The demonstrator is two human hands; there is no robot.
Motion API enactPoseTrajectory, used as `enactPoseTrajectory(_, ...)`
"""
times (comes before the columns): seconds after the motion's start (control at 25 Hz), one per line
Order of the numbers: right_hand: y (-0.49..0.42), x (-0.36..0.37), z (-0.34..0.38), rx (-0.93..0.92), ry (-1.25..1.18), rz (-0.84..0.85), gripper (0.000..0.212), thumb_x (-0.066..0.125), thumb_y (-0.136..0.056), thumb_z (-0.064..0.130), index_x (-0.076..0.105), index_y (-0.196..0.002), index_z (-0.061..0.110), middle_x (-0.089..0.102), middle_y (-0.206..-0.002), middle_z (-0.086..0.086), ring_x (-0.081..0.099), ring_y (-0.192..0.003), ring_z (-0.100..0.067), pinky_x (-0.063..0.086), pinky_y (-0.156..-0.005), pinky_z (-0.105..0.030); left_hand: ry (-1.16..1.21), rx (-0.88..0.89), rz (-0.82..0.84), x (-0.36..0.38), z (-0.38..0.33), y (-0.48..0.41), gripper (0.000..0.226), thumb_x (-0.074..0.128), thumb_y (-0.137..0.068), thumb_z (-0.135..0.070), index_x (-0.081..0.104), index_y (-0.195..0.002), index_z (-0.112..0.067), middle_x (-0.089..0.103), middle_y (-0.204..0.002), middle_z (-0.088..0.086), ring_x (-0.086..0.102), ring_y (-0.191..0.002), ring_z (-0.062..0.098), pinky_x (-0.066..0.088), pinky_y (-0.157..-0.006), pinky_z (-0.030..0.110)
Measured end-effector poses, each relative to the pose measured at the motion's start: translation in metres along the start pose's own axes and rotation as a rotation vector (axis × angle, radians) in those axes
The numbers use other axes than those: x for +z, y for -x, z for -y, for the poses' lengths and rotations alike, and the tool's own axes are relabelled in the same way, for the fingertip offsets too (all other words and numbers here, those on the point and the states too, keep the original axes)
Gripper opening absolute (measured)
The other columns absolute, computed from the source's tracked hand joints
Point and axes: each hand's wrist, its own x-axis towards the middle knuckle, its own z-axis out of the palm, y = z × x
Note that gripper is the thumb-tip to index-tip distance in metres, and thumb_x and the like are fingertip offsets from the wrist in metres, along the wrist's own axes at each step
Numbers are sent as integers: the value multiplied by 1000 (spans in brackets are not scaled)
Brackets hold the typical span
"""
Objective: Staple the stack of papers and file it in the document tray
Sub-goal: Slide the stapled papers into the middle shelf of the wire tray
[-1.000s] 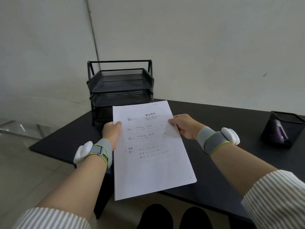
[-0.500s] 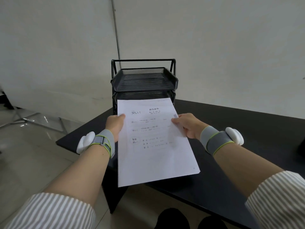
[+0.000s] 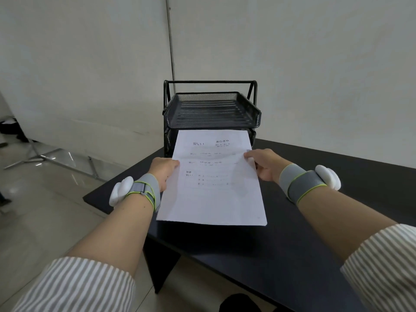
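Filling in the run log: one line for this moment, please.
phase: filing | paper stack: held by left hand and right hand | leading edge at document tray | not yet in

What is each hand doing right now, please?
Left hand: closed on the left edge of the paper stack.
Right hand: closed on the stack's right edge, in front of the document tray.

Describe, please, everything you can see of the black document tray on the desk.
The document tray is a black wire-mesh stacker in a metal frame, with a bar across the top rear. Its top tier looks empty; a lower tier shows beneath, mostly hidden by the stack of papers. It stands upright at the far corner of the black desk, near the wall. The papers' far edge overlaps its lower tier; whether they touch is unclear.
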Motion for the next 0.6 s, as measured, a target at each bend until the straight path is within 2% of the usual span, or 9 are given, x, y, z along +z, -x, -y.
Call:
enactPoseTrajectory(0.08, 0, -5, -3, 49, 12, 50, 24, 54, -95, 7, 53, -118, 0, 62, -89, -14, 62, -73, -25, 53, -68, -37, 6, 23, -4, 4, -3, -8, 11, 53, -85, -2, 64, -82, -3, 59, -94, 19, 55, -85, 29, 47, -83, 41)
enactPoseTrajectory(0.16, 0, -10, -7, 92, 64, 87, 20, 55, -94, 11, 53, -112, 2, 60, -84, -12, 60, -68, -24, 53, -63, -36, 19, 22, -26, 9, -6, -16, 12, 53, -85, -2, 65, -82, -1, 59, -94, 18, 56, -85, 29, 49, -84, 43)
enactPoseTrajectory(0.28, -4, -15, -11, 132, 112, 116, 22, 58, -92, 12, 57, -111, 1, 63, -93, -12, 62, -79, -27, 54, -84, -40, 46, 0, -56, 12, -11, -25, 9, 53, -85, -4, 59, -77, -3, 56, -92, 16, 52, -84, 26, 44, -76, 37)
enactPoseTrajectory(0.4, -8, -12, -10, 118, 110, 122, 24, 61, -91, 9, 58, -112, 0, 64, -103, -14, 62, -90, -30, 51, -93, -43, 48, 0, -67, 12, -13, -31, 14, 51, -85, -4, 55, -72, -4, 53, -91, 16, 51, -82, 26, 43, -74, 36)
enactPoseTrajectory(0.48, -10, -7, -7, 99, 100, 111, 27, 61, -90, 7, 58, -115, -1, 64, -105, -14, 62, -94, -30, 50, -96, -44, 58, 0, -40, 9, -12, -28, 8, 50, -87, -4, 57, -87, -1, 53, -92, 17, 53, -79, 27, 45, -73, 36)
enactPoseTrajectory(0.6, -13, 2, -2, 74, 33, 92, 35, 61, -91, 5, 53, -124, -3, 63, -107, -15, 62, -91, -29, 52, -91, -43, 85, -55, 37, 1, -11, -22, 30, 51, -89, -8, 52, -117, 1, 57, -99, 18, 57, -79, 29, 50, -82, 41)
